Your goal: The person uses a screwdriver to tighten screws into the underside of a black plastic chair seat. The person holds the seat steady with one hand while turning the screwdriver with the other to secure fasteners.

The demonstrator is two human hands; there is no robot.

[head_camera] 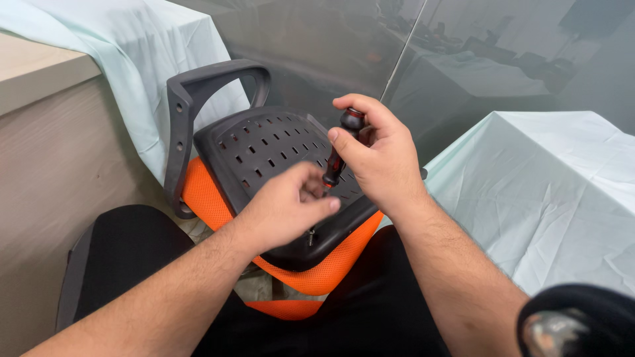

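Right hand [383,158] clenched on screwdriver [340,149] handle above black seat pan [264,145]. Left hand [288,205] fingers pinch at its tip; screw hidden. Judgement: keep shaft square to pan, steady tip.

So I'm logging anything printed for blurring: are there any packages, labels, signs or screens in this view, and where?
None can be made out. In view are only the right hand gripping a black-and-red screwdriver, the left hand by its tip, a black perforated chair part on orange padding, and pale green cloths. The dim things behind the glass are too blurred to tell.
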